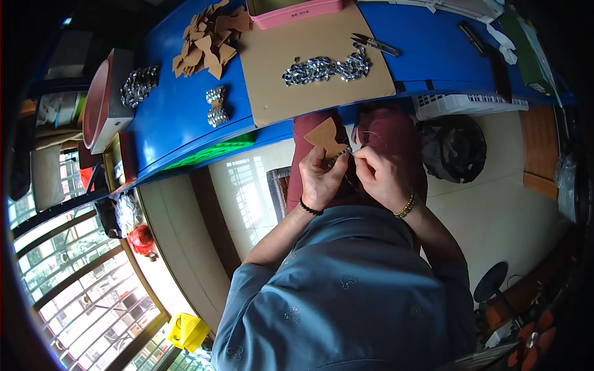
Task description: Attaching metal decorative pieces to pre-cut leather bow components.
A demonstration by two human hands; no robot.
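Observation:
Over my lap, my left hand (318, 182) pinches a brown bow-tie-shaped card (323, 133) by its narrow part. A few small shiny beads show along the card's lower edge, beside my left thumb. My right hand (380, 179) meets it there, thumb and finger pressed together on something tiny that I cannot make out. On the table ahead, strings of silvery beads (326, 69) lie heaped on a sheet of cardboard (272, 102). To the left rests a card wound with silvery beads (216, 107), below a loose pile of brown cards (204, 49).
Thread snips (376, 44) lie at the cardboard's right edge, and a pink box (297, 13) stands at its far side. More silvery strands (138, 85) sit on the blue table (167, 117) at left. A white basket (470, 106) is under the table's right part.

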